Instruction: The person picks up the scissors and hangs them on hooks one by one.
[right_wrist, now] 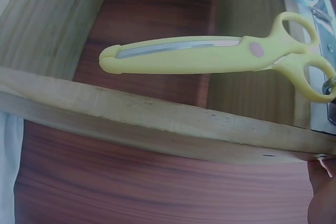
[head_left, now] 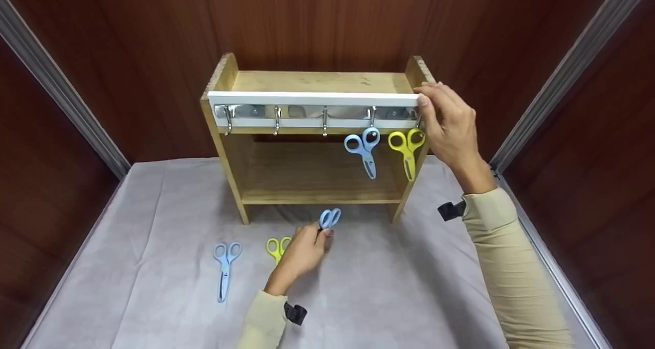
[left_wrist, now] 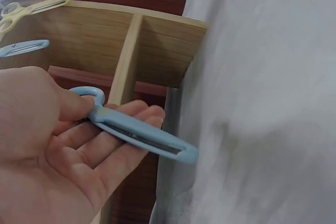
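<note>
Between thumb and fingers, the left hand (head_left: 306, 249) pinches blue scissors (head_left: 330, 219) above the cloth, in front of the shelf. In the left wrist view the blades of these blue scissors (left_wrist: 144, 132) lie across the fingers of the left hand (left_wrist: 79, 145). The right hand (head_left: 453, 126) grips the right end of the white hook rail (head_left: 312, 99). Yellow scissors (head_left: 408, 147) hang from the rightmost hook, beside that hand; blue scissors (head_left: 366, 149) hang from the hook to their left. The right wrist view shows the yellow scissors (right_wrist: 210, 56) close up.
The wooden shelf (head_left: 320, 198) stands on a grey cloth (head_left: 174, 226) between brown panels. Blue scissors (head_left: 224, 272) lie on the cloth at the left. Other yellow scissors (head_left: 277, 248) are partly hidden behind the left hand. Three hooks on the rail's left side hold nothing.
</note>
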The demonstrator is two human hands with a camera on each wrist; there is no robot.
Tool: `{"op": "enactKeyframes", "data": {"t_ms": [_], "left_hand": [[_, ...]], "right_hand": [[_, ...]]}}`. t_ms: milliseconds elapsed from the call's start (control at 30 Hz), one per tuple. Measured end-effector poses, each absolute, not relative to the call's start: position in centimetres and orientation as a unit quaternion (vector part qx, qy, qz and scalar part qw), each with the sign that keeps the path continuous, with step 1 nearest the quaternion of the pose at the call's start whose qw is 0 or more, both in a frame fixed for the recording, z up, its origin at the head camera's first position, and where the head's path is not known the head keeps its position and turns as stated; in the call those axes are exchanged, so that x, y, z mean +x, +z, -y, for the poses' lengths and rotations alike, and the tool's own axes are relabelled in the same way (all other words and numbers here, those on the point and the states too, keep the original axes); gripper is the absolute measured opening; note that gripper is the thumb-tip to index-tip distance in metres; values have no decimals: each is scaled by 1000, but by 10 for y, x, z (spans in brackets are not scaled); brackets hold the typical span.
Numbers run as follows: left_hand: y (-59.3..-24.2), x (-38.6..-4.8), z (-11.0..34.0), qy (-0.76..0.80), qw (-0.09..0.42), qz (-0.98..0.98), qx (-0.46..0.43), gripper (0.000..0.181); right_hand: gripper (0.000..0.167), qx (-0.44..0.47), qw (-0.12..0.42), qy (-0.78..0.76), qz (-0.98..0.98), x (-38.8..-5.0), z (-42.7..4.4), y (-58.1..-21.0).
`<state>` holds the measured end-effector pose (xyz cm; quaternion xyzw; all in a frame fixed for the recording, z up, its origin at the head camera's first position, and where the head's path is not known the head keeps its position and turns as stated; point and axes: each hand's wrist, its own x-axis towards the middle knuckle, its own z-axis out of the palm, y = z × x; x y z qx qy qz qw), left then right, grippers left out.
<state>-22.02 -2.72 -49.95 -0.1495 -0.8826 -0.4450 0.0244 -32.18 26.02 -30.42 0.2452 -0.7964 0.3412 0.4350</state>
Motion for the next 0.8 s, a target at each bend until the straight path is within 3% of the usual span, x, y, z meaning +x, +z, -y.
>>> {"op": "enactKeyframes", "data": {"t_ms": [367,800], "left_hand": [[-478,-224,36,-535,-35,829,-159,30],[-443,-227,45,-552,-43,813,-179,34]], "right_hand": [[24,247,441,336,795,-322,-260,-304],[23,240,442,346,792,-322,-258,-305]]}}
